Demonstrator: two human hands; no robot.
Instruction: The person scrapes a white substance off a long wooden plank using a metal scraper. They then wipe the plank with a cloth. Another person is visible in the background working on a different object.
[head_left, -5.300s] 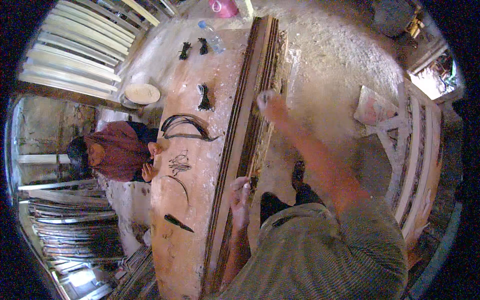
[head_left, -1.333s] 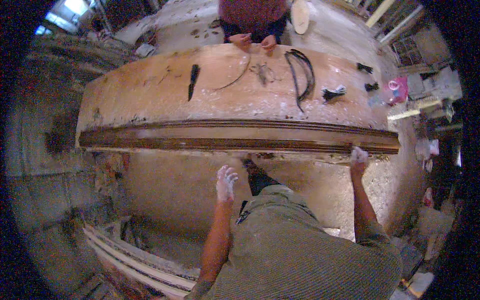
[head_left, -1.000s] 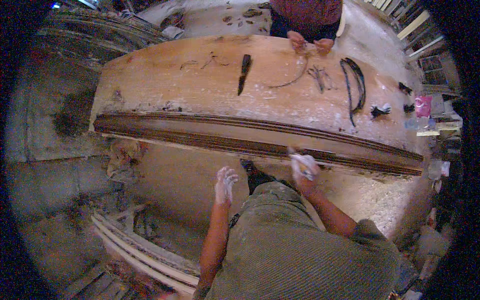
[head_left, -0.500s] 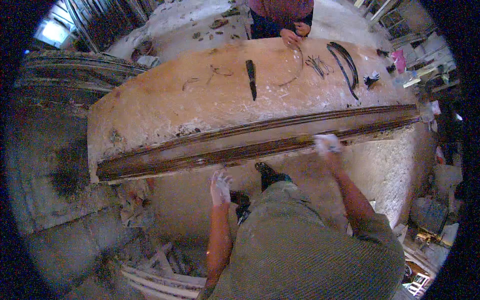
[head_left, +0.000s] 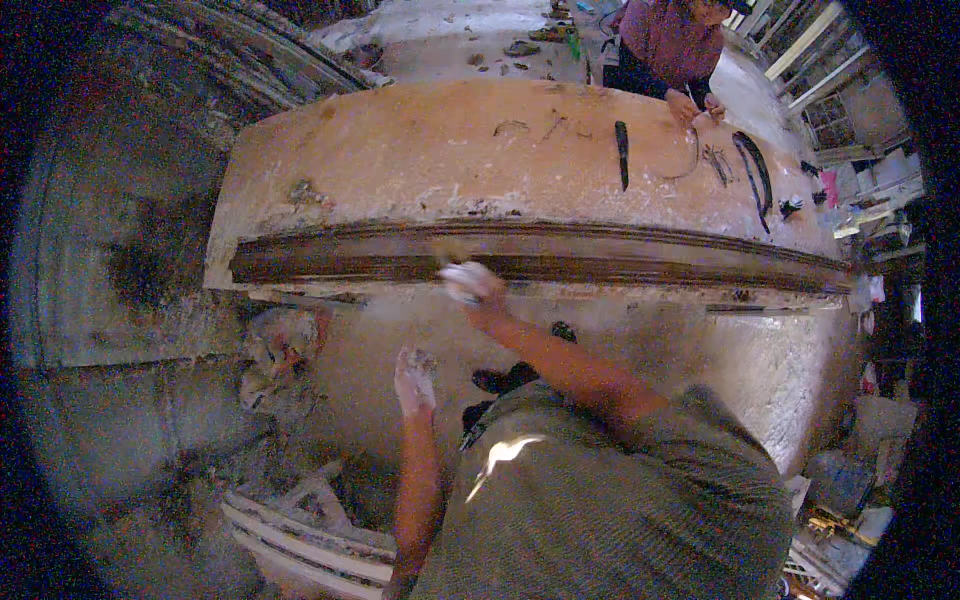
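A long dark brown moulded strip (head_left: 590, 248), like a wooden frame piece with ridged edges, lies along the near edge of the worktable (head_left: 400, 150). Over its left half is my right hand (head_left: 472, 284), whitened and blurred by motion, its fingers closed at the strip's near ridge. Something small and brownish shows at those fingers, too smeared to name. My left hand (head_left: 414, 382), also pale with dust or a thin covering, hangs below the table's edge with its fingers loosely stretched. It touches nothing that I can see.
Across the table a person in a maroon top (head_left: 672, 45) handles a thin strand. Near them lie a dark pointed tool (head_left: 622, 155), a bundle of thin wire (head_left: 717, 166) and a black curved strip (head_left: 756, 180). Pale slats (head_left: 300, 545) lie at lower left.
My right hand has swept left along the moulded strip, from its right part to its left half. My view has turned, and my left hand hangs slightly farther from the table edge.
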